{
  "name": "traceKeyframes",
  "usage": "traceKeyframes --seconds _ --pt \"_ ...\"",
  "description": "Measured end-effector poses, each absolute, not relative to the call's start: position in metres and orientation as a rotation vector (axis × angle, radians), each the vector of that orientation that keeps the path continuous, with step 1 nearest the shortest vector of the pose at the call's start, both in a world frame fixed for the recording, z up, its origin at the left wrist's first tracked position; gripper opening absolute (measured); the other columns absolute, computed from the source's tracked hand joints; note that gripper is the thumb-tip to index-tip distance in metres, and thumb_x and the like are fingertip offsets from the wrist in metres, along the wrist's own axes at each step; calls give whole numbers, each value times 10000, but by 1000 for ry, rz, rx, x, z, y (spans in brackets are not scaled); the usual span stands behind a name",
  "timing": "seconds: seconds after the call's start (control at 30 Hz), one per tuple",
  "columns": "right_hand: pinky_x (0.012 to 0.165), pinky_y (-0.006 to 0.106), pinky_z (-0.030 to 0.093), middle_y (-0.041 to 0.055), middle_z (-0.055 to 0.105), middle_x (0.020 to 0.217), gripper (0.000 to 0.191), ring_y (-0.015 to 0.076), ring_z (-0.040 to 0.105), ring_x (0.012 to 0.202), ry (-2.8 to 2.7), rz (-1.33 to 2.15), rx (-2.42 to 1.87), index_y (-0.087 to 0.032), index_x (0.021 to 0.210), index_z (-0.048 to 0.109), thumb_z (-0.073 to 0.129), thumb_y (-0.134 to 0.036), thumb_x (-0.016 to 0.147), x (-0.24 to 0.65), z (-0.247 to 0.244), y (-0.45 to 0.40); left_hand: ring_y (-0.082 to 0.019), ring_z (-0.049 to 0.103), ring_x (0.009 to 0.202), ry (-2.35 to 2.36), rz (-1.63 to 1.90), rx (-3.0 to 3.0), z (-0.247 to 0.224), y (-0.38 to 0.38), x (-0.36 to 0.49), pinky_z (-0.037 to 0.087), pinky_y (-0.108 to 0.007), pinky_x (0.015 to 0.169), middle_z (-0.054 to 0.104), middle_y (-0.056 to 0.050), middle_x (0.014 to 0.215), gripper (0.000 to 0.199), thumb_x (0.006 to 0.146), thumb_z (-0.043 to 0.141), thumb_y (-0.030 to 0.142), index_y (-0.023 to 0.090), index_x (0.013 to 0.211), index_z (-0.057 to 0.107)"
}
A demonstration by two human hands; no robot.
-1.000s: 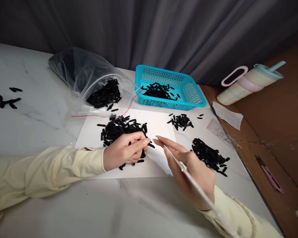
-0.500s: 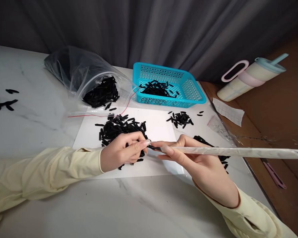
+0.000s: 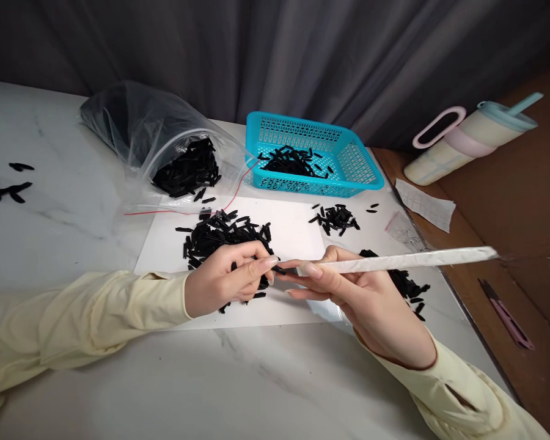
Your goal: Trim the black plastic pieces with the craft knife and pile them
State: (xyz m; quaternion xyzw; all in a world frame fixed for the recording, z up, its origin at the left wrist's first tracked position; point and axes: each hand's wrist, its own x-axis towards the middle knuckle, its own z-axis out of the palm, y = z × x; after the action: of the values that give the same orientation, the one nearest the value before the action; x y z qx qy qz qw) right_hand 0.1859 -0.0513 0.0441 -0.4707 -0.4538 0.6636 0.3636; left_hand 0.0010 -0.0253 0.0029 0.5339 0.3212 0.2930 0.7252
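Note:
My left hand point(image 3: 231, 275) is closed in a pinch above a pile of small black strips point(image 3: 220, 235), with one small black piece point(image 3: 278, 269) sticking out past its thumb and fingertip. My right hand point(image 3: 360, 293) grips a long thin stick wrapped in white point(image 3: 407, 261), which has a grey, narrow end. That end lies close to the black piece between my hands; whether they touch, I cannot tell. Under the pile is a white sheet point(image 3: 296, 223). Fingers hide part of the pile.
Behind the pile lie a clear zip bag point(image 3: 142, 131) spilling black strips and a turquoise basket point(image 3: 316, 186) with more. Smaller black heaps point(image 3: 337, 218) sit to the right. A tumbler point(image 3: 470, 143), a paper slip point(image 3: 426, 203) and a pink cutter point(image 3: 506, 315) are farther right.
The white-wrapped stick has swung, its far end now showing higher and inside the view. My right fingers have shifted slightly; my left hand stays nearly still.

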Motion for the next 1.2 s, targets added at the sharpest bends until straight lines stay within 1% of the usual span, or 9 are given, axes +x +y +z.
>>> traceKeyframes --seconds 0.1,0.23,0.4,0.47,0.6,0.83,1.0,1.2 --pt "756 322 573 61 684 948 208 215 646 922 -1097 1776 -1189 -159 640 504 599 -238 807 186 43 -50 -28 201 353 689 649 1163 2 -25 1 217 -180 373 277 116 391 219 879 417 284 144 717 466" --pt "783 332 564 54 673 962 182 214 641 935 -1037 1869 -1166 -155 661 533 614 -245 797 185 40 -48 -27 190 357 682 650 1154 3 -26 1 208 -180 374 265 118 392 219 875 418 275 143 708 467" --pt "756 363 575 28 667 777 242 230 646 912 -1047 1743 -1195 -161 588 502 646 -244 764 185 39 -48 -29 198 356 694 650 1172 4 -26 2 224 -193 388 262 118 384 235 867 429 286 152 675 447" --pt "730 360 583 29 660 746 260 232 651 890 -1061 1708 -1222 -163 575 487 658 -249 750 185 40 -48 -30 194 355 694 642 1174 4 -26 1 212 -193 384 255 118 385 246 864 434 305 153 671 447" --pt "710 347 586 33 663 773 257 223 655 866 -1085 1700 -1220 -163 581 490 663 -255 746 185 39 -49 -30 198 357 702 632 1180 5 -27 1 205 -190 378 267 114 391 247 865 429 312 150 679 453" --pt "722 347 580 47 683 855 254 230 640 920 -1144 1689 -1223 -166 587 492 641 -266 766 185 40 -50 -35 225 363 715 644 1223 4 -27 1 250 -207 406 298 111 386 240 870 417 278 160 661 431" --pt "750 371 578 35 681 814 249 231 635 932 -1132 1671 -1214 -166 593 488 645 -250 767 184 39 -51 -36 238 366 739 646 1251 2 -28 1 255 -204 408 320 106 389 238 877 414 277 157 673 440" --pt "758 344 579 36 678 846 211 220 647 911 -1085 1691 -1195 -163 623 509 634 -233 777 183 36 -52 -36 236 364 752 657 1280 2 -27 0 252 -197 404 314 106 387 243 877 418 289 158 673 439"
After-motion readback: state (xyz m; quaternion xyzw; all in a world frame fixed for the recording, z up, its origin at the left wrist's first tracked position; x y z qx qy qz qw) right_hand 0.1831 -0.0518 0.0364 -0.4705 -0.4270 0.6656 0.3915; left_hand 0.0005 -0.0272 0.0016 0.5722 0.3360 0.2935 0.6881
